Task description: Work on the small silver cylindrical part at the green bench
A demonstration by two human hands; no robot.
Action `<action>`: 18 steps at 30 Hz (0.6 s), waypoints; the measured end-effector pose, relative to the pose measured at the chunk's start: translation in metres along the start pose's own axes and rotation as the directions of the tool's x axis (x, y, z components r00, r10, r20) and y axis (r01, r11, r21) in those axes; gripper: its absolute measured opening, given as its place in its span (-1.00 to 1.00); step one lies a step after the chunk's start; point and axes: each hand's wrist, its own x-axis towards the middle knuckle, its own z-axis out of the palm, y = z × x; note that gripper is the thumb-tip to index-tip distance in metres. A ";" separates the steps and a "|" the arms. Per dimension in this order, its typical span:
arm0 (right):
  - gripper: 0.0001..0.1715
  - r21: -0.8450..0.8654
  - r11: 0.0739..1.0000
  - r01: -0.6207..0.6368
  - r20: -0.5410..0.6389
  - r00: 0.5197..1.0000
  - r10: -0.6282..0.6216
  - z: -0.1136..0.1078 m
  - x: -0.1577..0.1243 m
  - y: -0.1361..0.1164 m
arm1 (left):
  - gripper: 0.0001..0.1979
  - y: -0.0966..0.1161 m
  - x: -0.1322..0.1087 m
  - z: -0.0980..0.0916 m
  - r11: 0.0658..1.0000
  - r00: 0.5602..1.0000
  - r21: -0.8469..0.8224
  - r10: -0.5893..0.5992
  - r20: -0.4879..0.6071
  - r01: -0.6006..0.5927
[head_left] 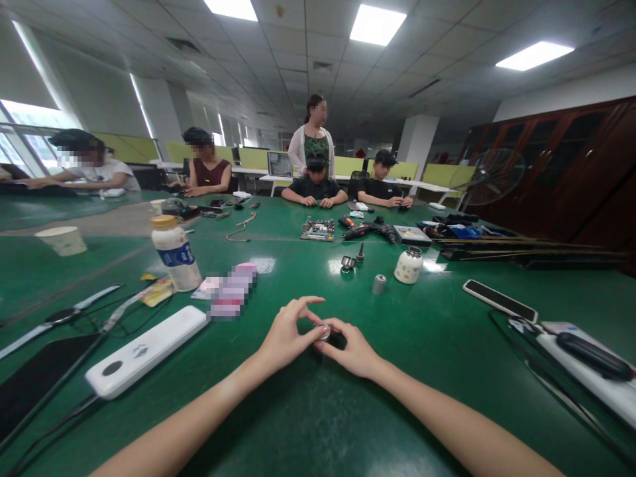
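Note:
My left hand (pixel 287 334) and my right hand (pixel 355 348) meet over the table in front of me. Between their fingertips is a small round silvery piece (pixel 324 332), mostly covered. My left thumb presses on it while the left index finger stretches out above. The right thumb and index finger curl round its other side. Beyond my hands stand a small silver cylinder (pixel 379 285) and a squat white bottle (pixel 408 266) with a drawn face and an uncovered metal neck. Near them lie a metal lid-like part (pixel 348 264) and a dark pointed part (pixel 360 252).
On the left are a white power strip (pixel 149 351), a milk bottle (pixel 175 255), a paper cup (pixel 62 240) and a watch (pixel 62 317). A circuit board (pixel 318 229) and power drills (pixel 370 228) lie farther back. A phone (pixel 499 300) and cables are right. Several people sit across.

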 end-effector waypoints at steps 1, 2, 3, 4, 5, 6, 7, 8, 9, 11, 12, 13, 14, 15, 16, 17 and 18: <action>-0.66 -0.001 1.000 -0.001 -0.004 1.000 0.001 0.000 0.000 0.001 | -0.55 0.001 0.001 -0.001 1.000 1.000 -0.029 -0.008 -0.006 0.007; -0.66 -0.003 1.000 -0.004 -0.009 1.000 0.004 0.001 0.000 0.001 | -0.56 0.001 0.002 -0.003 0.998 1.000 -0.056 -0.014 -0.018 0.013; -0.66 -0.005 1.000 -0.007 -0.012 1.000 0.007 0.001 0.000 0.002 | -0.57 -0.001 0.004 -0.006 0.997 0.999 -0.077 -0.022 -0.033 0.019; -0.65 -0.003 1.000 -0.009 -0.011 1.000 0.009 0.001 0.000 0.003 | -0.57 -0.004 0.006 -0.010 0.996 0.998 -0.086 -0.032 -0.047 0.028; -0.64 0.003 1.000 -0.011 -0.009 1.000 0.011 0.001 0.000 0.003 | -0.57 -0.009 0.008 -0.014 0.996 0.997 -0.079 -0.045 -0.058 0.040; -0.62 0.010 1.000 -0.014 -0.006 1.000 0.014 0.001 0.000 0.003 | -0.56 -0.017 0.009 -0.018 0.996 0.996 -0.064 -0.062 -0.058 0.059; -0.61 0.017 1.000 -0.017 -0.002 1.000 0.017 0.001 0.000 0.004 | -0.56 -0.026 0.010 -0.022 0.997 0.997 -0.017 -0.072 -0.025 0.071; -0.61 0.020 1.000 -0.022 0.000 1.000 0.022 0.001 0.000 0.004 | -0.56 -0.036 0.010 -0.025 0.996 0.996 0.034 -0.083 0.014 0.082; -0.61 0.021 0.999 -0.027 0.003 1.000 0.027 0.000 0.000 0.003 | -0.55 -0.047 0.010 -0.027 0.993 0.993 0.072 -0.100 0.065 0.096; -0.61 0.014 0.999 -0.038 0.005 0.999 0.038 0.000 0.000 0.003 | -0.56 -0.065 0.007 -0.028 0.991 0.978 0.049 -0.128 0.164 0.121; -0.61 0.012 0.999 -0.040 0.005 0.999 0.040 0.000 0.000 0.003 | -0.56 -0.071 0.006 -0.028 0.990 0.973 0.028 -0.139 0.186 0.136; -0.61 0.012 0.999 -0.041 0.005 0.999 0.040 0.000 0.000 0.002 | -0.57 -0.073 0.005 -0.027 0.990 0.971 0.015 -0.141 0.191 0.141; -0.61 0.013 0.999 -0.040 0.005 0.999 0.040 0.000 0.000 0.002 | -0.57 -0.073 0.005 -0.026 0.990 0.975 0.003 -0.139 0.174 0.141; -0.61 0.014 0.999 -0.038 0.005 0.999 0.038 0.000 0.000 0.002 | -0.58 -0.069 0.005 -0.024 0.991 0.981 -0.009 -0.133 0.139 0.135; -0.61 0.015 0.999 -0.035 0.004 0.999 0.035 0.000 0.000 0.001 | -0.60 -0.063 0.005 -0.023 0.992 0.988 -0.024 -0.121 0.095 0.124; -0.61 0.014 0.999 -0.033 0.003 0.999 0.033 0.000 0.000 0.001 | -0.62 -0.055 0.006 -0.021 0.993 0.993 -0.051 -0.108 0.047 0.111; -0.62 0.012 1.000 -0.029 0.003 1.000 0.029 0.000 0.000 0.001 | -0.63 -0.046 0.006 -0.019 0.991 0.995 -0.088 -0.095 0.011 0.096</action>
